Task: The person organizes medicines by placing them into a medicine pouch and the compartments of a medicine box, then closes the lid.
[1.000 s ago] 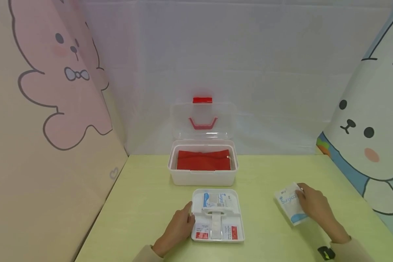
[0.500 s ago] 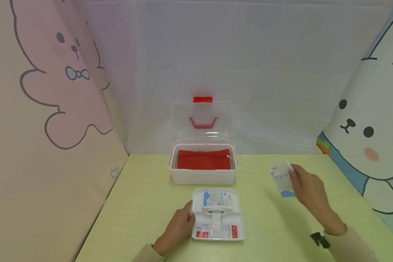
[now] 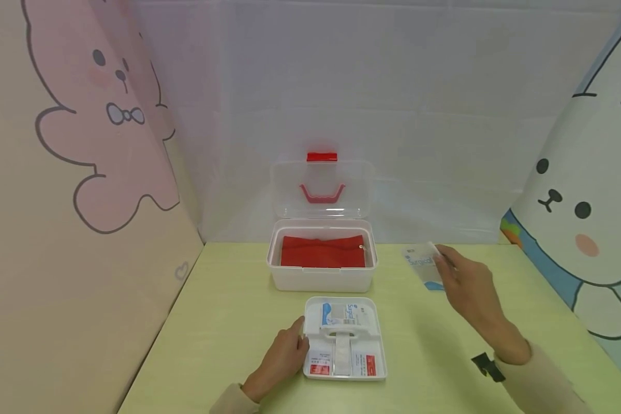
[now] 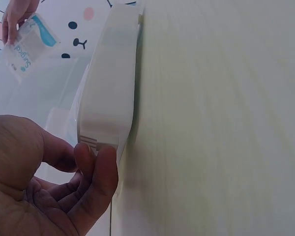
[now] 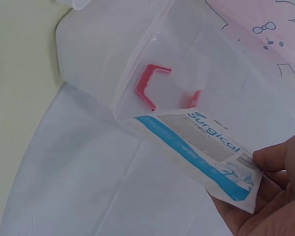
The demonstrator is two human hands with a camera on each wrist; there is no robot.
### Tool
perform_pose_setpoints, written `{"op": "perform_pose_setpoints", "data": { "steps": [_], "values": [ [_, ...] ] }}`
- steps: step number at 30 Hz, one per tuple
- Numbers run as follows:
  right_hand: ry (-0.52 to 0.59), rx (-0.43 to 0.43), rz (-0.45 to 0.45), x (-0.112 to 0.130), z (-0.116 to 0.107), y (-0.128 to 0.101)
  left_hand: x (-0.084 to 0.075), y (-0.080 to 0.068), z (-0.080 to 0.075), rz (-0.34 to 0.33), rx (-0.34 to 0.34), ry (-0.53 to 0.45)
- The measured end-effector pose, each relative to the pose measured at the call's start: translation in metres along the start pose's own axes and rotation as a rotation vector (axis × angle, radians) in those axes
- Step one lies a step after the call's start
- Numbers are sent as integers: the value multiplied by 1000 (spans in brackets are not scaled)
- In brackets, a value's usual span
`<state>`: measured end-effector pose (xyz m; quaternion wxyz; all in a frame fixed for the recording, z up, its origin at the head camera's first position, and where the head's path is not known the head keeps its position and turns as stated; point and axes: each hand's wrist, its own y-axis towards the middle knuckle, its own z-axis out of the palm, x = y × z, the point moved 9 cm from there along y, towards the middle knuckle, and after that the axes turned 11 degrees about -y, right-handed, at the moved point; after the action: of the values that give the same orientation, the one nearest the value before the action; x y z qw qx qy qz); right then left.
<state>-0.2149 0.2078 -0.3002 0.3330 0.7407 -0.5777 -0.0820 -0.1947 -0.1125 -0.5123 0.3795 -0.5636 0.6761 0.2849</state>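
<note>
Lifted off the table since a second ago, the surgical packet [image 3: 422, 265] now hangs pinched in the right hand [image 3: 468, 287], just right of the open box [image 3: 321, 280]. Left hand [image 3: 282, 359], fingers relaxed, steadies the tray [image 3: 344, 374]. Keeping the packet flat should help.

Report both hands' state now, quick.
Left hand: open, fingers resting against the white tray edge.
Right hand: pinches the surgical packet, lifted off the table.
</note>
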Motion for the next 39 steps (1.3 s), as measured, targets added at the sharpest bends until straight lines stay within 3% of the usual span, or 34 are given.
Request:
{"op": "perform_pose_setpoints", "data": {
  "steps": [7,14,27,39],
  "values": [
    [15,-77,-188,38,2,1,1,1,0,0,-4,1],
    [38,-46,-258,63,22,-3,2,2,0,-3,-3,1],
    [71,146,-380,107,77,-20,3,2,-1,4,-6,10],
    [74,349,-348,120,130,-48,1,1,-1,6,-4,12]
  ]
}}
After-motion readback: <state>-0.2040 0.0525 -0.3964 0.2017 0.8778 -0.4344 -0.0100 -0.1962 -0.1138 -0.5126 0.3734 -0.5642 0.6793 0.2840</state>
